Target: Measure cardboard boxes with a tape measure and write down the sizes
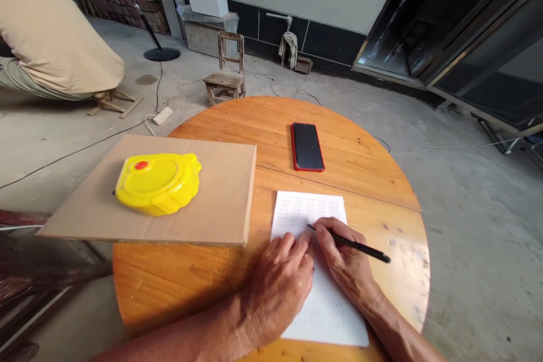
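A black pen (360,246) is pinched between the thumb and fingers of my right hand (345,249), its tip at the written rows. White paper (322,325) lies under both hands on the round wooden table. Rows of small handwritten figures cover its upper part, and fainter ones show near the bottom. My left hand (282,280) rests on the paper's left side with fingers curled, holding it down; its fingertips are partly hidden. Beyond the paper lies a phone (307,147) with a dark screen and red case.
A yellow tape-measure-shaped case (156,181) with a red button sits on a cardboard panel (224,192), which overhangs the left edge of the wooden table (365,164). Behind stand a small wooden chair (227,76) and a black stand base (162,54). A power strip (163,115) and cables lie on the floor.
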`<act>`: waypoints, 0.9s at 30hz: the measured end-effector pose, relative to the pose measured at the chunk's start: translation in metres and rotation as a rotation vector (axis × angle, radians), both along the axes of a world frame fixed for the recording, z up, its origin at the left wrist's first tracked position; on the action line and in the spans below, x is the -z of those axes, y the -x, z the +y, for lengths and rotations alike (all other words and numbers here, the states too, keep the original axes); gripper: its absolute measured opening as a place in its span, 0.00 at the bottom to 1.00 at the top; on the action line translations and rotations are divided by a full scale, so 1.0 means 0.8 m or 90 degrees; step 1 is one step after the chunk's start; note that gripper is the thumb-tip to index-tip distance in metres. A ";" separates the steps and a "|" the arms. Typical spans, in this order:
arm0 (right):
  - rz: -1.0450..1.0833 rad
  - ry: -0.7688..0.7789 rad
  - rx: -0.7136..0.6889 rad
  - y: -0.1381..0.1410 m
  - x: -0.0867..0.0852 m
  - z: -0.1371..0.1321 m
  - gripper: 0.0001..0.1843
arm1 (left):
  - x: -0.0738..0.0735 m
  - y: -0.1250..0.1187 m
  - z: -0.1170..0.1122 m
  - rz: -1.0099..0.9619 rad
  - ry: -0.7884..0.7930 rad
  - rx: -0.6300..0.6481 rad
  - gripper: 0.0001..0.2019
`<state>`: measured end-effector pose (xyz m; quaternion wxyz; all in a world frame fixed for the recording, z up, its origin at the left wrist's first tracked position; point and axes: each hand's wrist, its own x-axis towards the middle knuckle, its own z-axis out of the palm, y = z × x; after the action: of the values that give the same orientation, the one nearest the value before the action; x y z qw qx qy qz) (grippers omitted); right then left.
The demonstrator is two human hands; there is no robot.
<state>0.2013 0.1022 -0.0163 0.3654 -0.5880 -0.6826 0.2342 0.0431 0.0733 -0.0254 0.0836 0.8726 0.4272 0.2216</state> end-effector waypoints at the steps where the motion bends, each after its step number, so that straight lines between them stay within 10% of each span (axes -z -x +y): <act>1: -0.003 0.000 0.001 0.000 0.000 0.000 0.10 | 0.000 0.000 0.000 0.000 0.001 0.001 0.08; 27: -0.018 -0.005 -0.026 0.001 -0.003 0.001 0.11 | 0.002 0.001 0.001 0.000 -0.011 0.001 0.06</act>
<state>0.2006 0.1032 -0.0142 0.3535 -0.5753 -0.7007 0.2306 0.0421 0.0739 -0.0272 0.0766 0.8736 0.4244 0.2253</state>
